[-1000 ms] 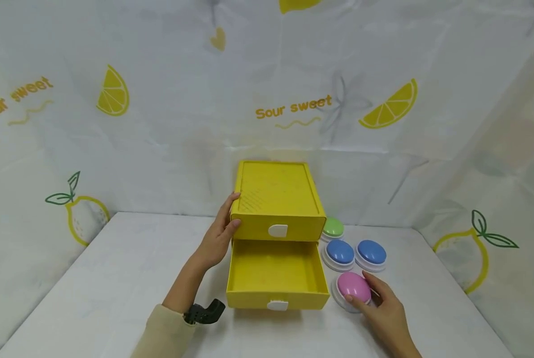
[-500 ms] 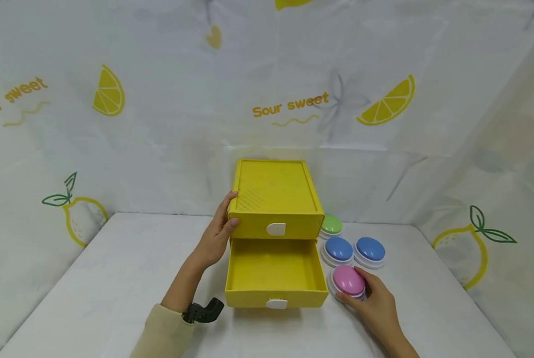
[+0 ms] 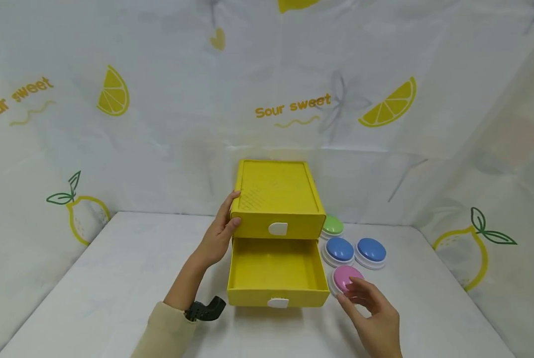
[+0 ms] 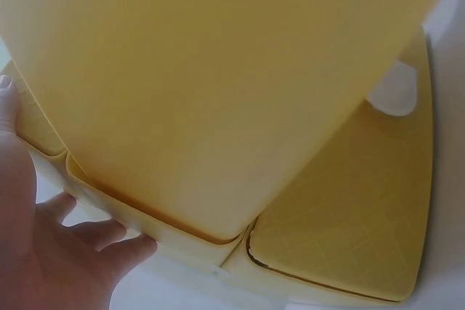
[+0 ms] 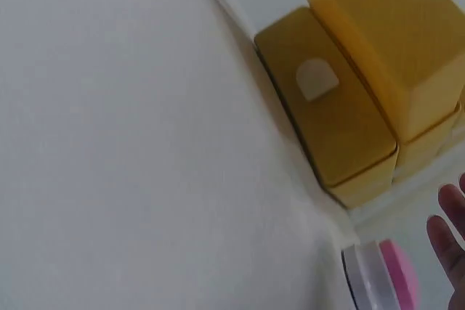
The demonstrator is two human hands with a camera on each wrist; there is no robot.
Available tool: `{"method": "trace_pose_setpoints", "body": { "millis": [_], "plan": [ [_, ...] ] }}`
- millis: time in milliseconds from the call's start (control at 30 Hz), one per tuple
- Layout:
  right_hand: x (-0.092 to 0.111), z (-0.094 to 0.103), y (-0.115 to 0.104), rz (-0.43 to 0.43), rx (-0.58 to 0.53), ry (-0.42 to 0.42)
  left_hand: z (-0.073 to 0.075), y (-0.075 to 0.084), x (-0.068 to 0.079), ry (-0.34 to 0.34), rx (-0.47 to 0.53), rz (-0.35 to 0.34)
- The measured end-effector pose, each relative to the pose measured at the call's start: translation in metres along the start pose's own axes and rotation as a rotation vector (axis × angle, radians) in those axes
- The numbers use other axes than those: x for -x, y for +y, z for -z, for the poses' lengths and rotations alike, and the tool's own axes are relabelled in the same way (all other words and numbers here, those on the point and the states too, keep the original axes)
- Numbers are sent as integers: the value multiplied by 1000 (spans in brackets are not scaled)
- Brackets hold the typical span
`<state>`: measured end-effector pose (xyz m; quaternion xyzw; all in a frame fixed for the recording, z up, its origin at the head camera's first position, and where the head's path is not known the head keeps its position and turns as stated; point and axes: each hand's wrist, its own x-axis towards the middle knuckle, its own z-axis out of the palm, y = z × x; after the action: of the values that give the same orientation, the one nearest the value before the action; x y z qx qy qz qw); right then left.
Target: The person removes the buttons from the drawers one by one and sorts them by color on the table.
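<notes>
A yellow drawer cabinet (image 3: 275, 186) stands in the middle, its middle drawer (image 3: 277, 299) pulled out with nothing inside. My left hand (image 3: 215, 241) rests on the cabinet's left side, thumb at the front edge of the top drawer. In the left wrist view its fingers (image 4: 128, 255) lie spread against the side wall. My right hand (image 3: 376, 318) hovers beside a pink dome button (image 3: 346, 276) on a white base, fingers loosely bent and holding nothing. The right wrist view shows a gap between that button and the fingertips (image 5: 443, 234).
Two blue dome buttons (image 3: 340, 248) and a green dome button (image 3: 332, 225), partly behind the cabinet, stand to its right. The bottom drawer (image 5: 327, 99) is closed. A white lemon-print cloth (image 3: 172, 124) hangs behind the white table (image 3: 114, 288).
My right hand pinched the pink button and shifted it slightly away and left; now it has let go and drawn back a little. The left hand and cabinet stay put.
</notes>
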<state>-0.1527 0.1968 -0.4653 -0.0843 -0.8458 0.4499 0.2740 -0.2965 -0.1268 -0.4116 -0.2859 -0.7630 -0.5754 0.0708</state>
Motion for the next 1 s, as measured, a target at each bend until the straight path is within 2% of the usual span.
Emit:
{"method": "trace_pose_setpoints", "body": {
  "millis": [167,367,533,700,867,1000],
  "plan": [
    [13,2,-30,56,-129,3,0,-1,-1,6,-13,7],
    [25,2,-55,99,-157,-60,0,0,0,6,-14,16],
    [34,-11,-59,190,-182,-161,1,-1,0,5,-20,18],
    [38,-30,-58,327,-229,-242,2,-1,1,6,-13,21],
    [40,-43,-56,474,-228,-223,2,-1,0,-1,1,12],
    [39,-48,-58,467,-196,-181,2,-1,-1,-7,3,9]
  ]
}}
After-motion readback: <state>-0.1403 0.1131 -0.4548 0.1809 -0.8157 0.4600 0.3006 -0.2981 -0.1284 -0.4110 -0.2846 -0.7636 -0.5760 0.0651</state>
